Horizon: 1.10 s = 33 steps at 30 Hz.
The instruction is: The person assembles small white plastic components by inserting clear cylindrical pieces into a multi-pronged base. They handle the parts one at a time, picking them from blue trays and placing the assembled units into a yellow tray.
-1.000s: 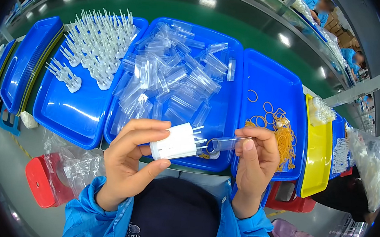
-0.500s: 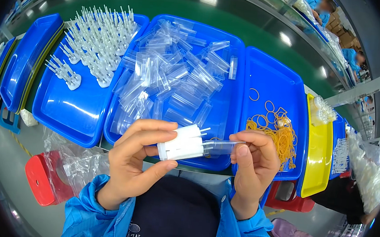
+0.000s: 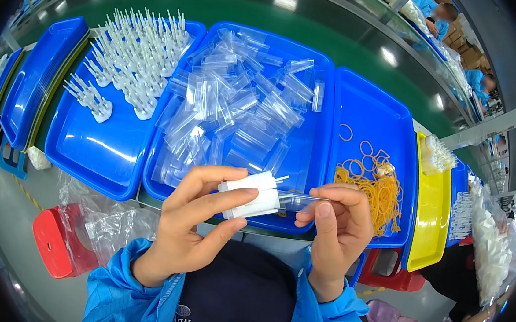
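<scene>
My left hand (image 3: 204,211) grips a white cylindrical bundle (image 3: 255,196) with thin prongs sticking out of its right end. A clear plastic tube (image 3: 301,203) reaches that end, pinched at its far tip by the thumb and fingers of my right hand (image 3: 338,223). Whether the tube sits around a prong or only beside it I cannot tell. Beyond my hands a blue tray (image 3: 316,129) holds many loose clear tubes (image 3: 254,133). White pronged pieces (image 3: 135,58) stand in the blue tray at its left.
Yellow rubber bands (image 3: 377,199) lie in a blue tray (image 3: 368,97) to the right. Past it are a yellow tray (image 3: 426,237) and a plastic bag of white parts (image 3: 496,249). A red stool (image 3: 54,244) with clear film stands lower left. Stacked trays (image 3: 37,86) are far left.
My right hand has moved slightly left with the tube, nearer the white bundle. The fingers of my left hand have shifted forward over the bundle.
</scene>
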Each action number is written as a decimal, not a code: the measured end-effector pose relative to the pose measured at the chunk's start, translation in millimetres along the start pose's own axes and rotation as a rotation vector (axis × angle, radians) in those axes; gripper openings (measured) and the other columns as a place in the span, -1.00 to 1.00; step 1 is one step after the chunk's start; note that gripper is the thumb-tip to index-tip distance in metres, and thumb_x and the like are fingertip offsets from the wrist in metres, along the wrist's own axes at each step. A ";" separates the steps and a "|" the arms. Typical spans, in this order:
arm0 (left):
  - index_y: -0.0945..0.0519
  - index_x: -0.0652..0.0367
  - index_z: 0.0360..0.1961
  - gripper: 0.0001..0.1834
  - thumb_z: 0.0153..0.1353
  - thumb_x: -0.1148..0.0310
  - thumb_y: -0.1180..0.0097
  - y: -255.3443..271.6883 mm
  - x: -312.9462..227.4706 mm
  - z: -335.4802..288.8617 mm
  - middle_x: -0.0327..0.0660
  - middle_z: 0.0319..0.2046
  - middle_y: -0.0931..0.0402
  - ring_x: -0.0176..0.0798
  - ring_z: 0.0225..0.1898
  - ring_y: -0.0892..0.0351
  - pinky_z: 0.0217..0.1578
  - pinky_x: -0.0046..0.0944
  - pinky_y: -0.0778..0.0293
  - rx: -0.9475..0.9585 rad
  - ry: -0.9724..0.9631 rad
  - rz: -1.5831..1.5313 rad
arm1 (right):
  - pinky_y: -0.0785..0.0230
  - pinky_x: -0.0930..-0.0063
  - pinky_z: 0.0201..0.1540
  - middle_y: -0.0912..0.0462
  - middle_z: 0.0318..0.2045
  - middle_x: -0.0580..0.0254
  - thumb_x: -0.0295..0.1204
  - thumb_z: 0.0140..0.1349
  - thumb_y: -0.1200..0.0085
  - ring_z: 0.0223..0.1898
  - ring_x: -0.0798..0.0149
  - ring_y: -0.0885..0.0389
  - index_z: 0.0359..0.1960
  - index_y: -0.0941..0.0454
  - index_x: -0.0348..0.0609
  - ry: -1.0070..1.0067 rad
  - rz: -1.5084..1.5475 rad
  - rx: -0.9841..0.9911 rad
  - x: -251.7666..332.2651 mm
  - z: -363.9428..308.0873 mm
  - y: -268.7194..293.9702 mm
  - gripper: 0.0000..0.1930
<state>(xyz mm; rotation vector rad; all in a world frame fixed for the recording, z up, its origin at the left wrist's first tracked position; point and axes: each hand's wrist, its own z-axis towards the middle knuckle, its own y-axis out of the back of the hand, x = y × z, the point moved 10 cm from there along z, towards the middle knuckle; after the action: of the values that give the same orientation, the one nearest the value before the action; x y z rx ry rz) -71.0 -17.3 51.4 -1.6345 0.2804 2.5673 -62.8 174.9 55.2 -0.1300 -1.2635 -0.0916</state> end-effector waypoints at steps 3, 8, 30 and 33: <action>-0.63 0.32 -0.07 -0.64 0.04 0.69 -0.22 -1.2 0.6 1.2 0.04 0.06 -0.39 -0.04 0.03 -0.53 -0.02 -0.19 -0.49 0.029 0.015 0.027 | -0.55 0.57 -0.32 -0.49 -0.19 0.05 -0.63 0.30 0.01 -0.38 0.39 -0.64 -0.20 -0.47 -0.39 0.005 0.007 -0.012 -1.0 -0.9 -0.7 -0.91; -0.64 0.29 -0.07 -0.63 0.04 0.70 -0.21 -3.8 -4.6 3.5 0.03 0.06 -0.40 -0.02 0.05 -0.53 0.00 -0.17 -0.49 0.077 -0.058 0.081 | -0.55 0.58 -0.30 -0.50 -0.16 0.03 -0.63 0.30 0.00 -0.38 0.39 -0.64 -0.15 -0.46 -0.41 0.066 -0.024 0.059 -1.1 1.1 -1.8 -0.87; -0.52 0.37 0.04 -0.40 -0.10 0.57 -0.44 -0.8 -10.4 -12.2 0.11 -0.04 -0.57 -0.02 -0.06 -0.62 -0.24 -0.30 -0.60 -0.200 -0.304 0.438 | -0.07 0.25 -0.11 -0.39 -0.30 0.22 -0.08 -0.23 -0.43 -0.24 0.20 -0.38 0.07 -0.52 -0.25 0.476 -0.909 0.052 22.7 -6.3 -61.0 -0.21; -0.47 0.42 0.08 -0.44 0.00 0.62 -0.34 25.2 0.2 -10.3 0.09 0.00 -0.51 -0.06 0.06 -0.53 -0.09 -0.26 -0.57 -0.226 -0.201 0.377 | -0.13 0.22 -0.03 -0.47 -0.18 0.13 -0.04 -0.17 -0.41 -0.13 0.15 -0.43 0.09 -0.51 -0.29 0.361 -0.652 0.205 15.1 12.4 -65.8 -0.21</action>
<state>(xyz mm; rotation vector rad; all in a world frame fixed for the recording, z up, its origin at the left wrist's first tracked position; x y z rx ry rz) -66.2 -44.0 49.7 -1.4899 0.3195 3.1227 -79.2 111.7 76.4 0.4633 -0.9050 -0.5218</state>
